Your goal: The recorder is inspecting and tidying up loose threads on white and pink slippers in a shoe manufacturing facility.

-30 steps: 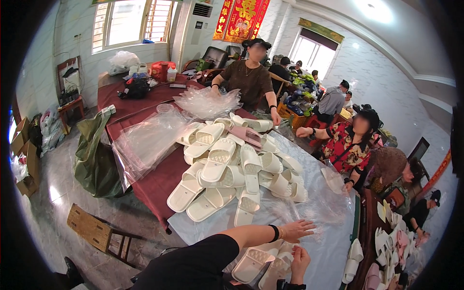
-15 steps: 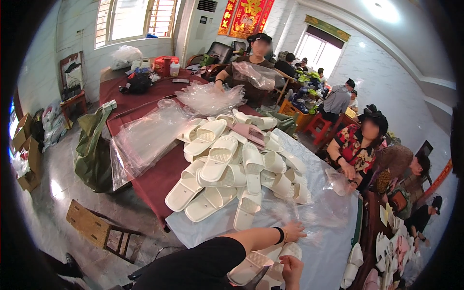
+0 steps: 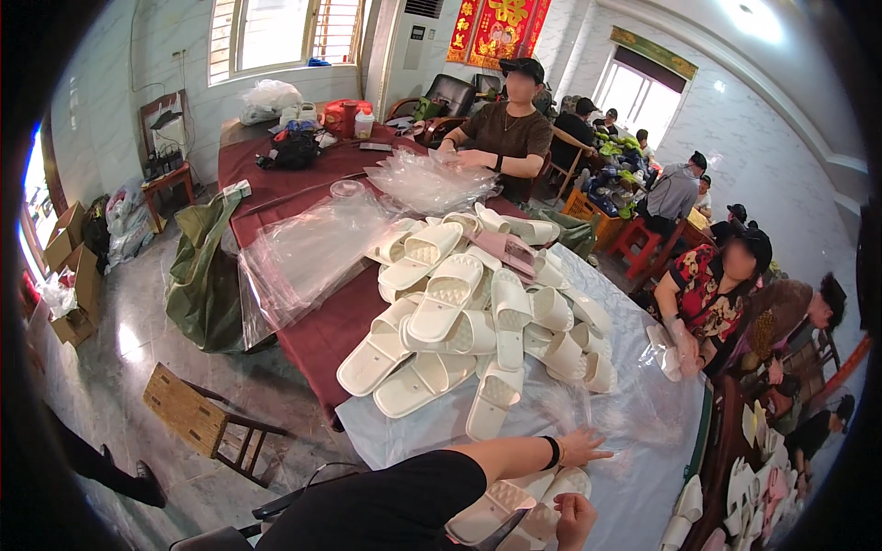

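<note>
My left hand point(image 3: 582, 447), a black band at its wrist, reaches across the light-blue table cover with fingers stretched out. Under and beyond its fingertips lie thin clear plastic bags point(image 3: 634, 413). Closer to me my right hand point(image 3: 576, 521) is curled closed; whatever its fingers hold, if anything, is hidden. Beside it, partly beneath my left forearm, are several white slippers point(image 3: 489, 514). Just past my left arm rises a heap of white slippers point(image 3: 446, 298), with a pink slipper point(image 3: 505, 253) on top. The heap stays apart from both hands.
Flat clear plastic sheets point(image 3: 303, 253) cover part of the dark red cloth point(image 3: 299, 344). A co-worker point(image 3: 505, 138) across the table handles bags; another point(image 3: 707, 294) at the right holds slippers and film. A wooden stool point(image 3: 188, 413) stands on the left floor, near a green sack point(image 3: 207, 285).
My left hand's fingers have spread further apart over the bags. The co-worker at the right now shows white slippers in hand. The far co-worker's held-up plastic has come down. The whole view has shifted.
</note>
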The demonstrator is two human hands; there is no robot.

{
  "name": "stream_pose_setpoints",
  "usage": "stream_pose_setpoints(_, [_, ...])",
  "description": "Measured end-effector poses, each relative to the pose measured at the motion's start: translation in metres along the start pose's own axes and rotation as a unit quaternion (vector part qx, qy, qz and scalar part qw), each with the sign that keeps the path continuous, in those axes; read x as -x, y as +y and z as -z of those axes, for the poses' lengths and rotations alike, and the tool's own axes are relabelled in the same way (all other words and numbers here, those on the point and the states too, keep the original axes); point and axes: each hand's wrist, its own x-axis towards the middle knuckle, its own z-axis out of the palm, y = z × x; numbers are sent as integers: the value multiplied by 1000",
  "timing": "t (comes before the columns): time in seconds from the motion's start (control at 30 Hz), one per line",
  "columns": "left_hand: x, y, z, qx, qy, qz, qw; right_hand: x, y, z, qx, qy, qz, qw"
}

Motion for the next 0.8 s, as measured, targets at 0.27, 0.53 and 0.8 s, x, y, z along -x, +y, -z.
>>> stream_pose_setpoints(0.27, [-12,0,-11,5,-53,-113,992,-7,0,-26,-82,-9,57,995])
stream_pose_setpoints(0.53, [-15,1,-12,11,-62,-101,993,6,-42,-15,-37,-97,178,979])
stream_pose_setpoints(0.8, [-16,0,-16,33,-67,-95,993,25,-68,6,-94,-91,187,973])
